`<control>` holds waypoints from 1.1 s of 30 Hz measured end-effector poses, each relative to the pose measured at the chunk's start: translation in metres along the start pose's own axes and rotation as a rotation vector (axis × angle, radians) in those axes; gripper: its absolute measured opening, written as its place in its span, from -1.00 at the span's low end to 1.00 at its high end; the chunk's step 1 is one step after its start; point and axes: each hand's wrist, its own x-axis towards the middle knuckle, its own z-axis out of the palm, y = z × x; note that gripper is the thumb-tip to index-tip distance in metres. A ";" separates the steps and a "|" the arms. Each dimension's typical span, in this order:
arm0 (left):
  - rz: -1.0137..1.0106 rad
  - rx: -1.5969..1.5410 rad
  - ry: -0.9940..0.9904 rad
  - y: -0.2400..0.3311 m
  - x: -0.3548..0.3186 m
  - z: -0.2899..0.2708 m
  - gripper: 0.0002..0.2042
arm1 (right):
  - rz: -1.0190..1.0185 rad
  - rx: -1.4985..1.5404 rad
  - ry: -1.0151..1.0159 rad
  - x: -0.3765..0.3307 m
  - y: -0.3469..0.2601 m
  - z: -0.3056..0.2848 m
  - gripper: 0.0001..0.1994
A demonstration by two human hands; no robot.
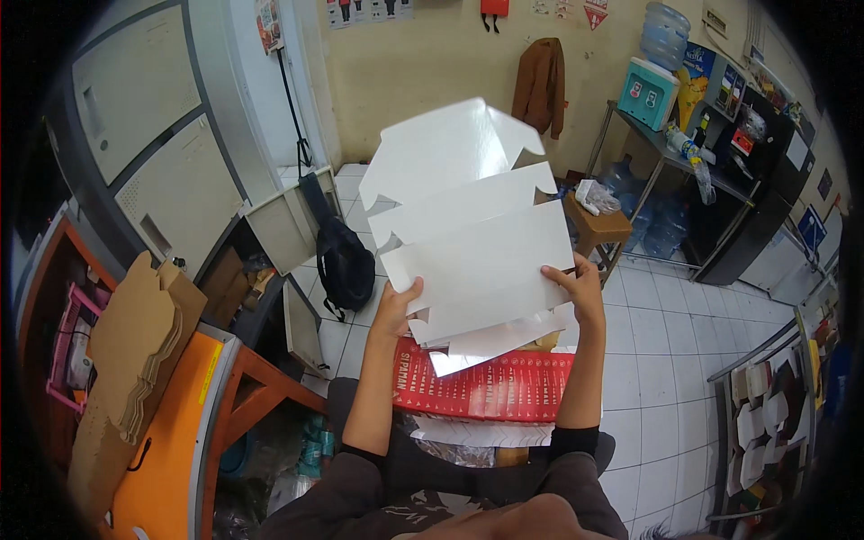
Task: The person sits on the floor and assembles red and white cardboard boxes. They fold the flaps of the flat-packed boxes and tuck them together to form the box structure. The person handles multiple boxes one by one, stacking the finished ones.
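I hold up a flat, unfolded white cardboard box blank (468,216) in front of me, its creased panels and notched flaps fanning upward. My left hand (396,306) grips its lower left edge with the thumb on the front. My right hand (576,288) pinches its right edge. Below the blank, on my lap, lies a stack of flat red printed box blanks (490,387), with more white sheets tucked on top and beneath.
A pile of brown cardboard blanks (135,351) leans on an orange table (171,441) at left. A black backpack (345,265) sits on the tiled floor. A wooden stool (598,229), water jugs, a metal shelf with a dispenser (650,90) and a rack at right (774,405) surround me.
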 end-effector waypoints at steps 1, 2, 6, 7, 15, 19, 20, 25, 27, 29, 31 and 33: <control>-0.005 0.006 -0.006 0.004 0.000 0.004 -0.62 | 0.027 0.020 -0.033 0.000 -0.008 -0.003 -0.66; -0.008 0.017 0.006 0.003 -0.003 0.011 -0.61 | -0.090 -0.001 0.005 0.006 -0.001 -0.004 -0.65; -0.092 0.035 0.071 -0.015 -0.036 0.043 -0.58 | -0.214 -0.704 0.157 0.008 -0.010 0.002 -0.68; -0.136 0.031 0.097 -0.023 -0.047 0.046 -0.57 | -0.236 -0.896 0.165 0.007 -0.015 0.008 -0.68; -0.369 0.804 -0.357 -0.025 -0.062 0.029 -0.59 | -0.254 -1.297 0.011 0.040 0.069 0.020 -0.63; 0.139 1.284 -0.288 0.029 -0.040 0.058 -0.65 | -0.348 -1.229 -0.051 0.043 0.090 0.018 -0.62; 0.393 1.264 -0.299 0.023 -0.018 0.066 -0.65 | -0.383 -1.215 -0.072 0.042 0.093 0.021 -0.61; 0.888 1.392 -0.618 -0.042 0.111 0.068 -0.55 | -0.268 -0.855 -0.228 0.060 0.101 0.023 -0.51; 0.769 1.564 -0.779 -0.059 0.151 0.064 -0.56 | -0.273 -0.756 -0.264 0.063 0.095 0.024 -0.53; 0.444 1.690 -0.953 -0.068 0.171 0.071 -0.61 | -0.296 -0.700 -0.264 0.065 0.107 0.019 -0.57; 0.367 1.655 -0.971 -0.070 0.163 0.081 -0.70 | -0.237 -0.701 -0.283 0.062 0.116 0.012 -0.61; 0.402 1.629 -0.963 -0.074 0.154 0.071 -0.77 | -0.209 -0.698 -0.291 0.054 0.118 0.019 -0.65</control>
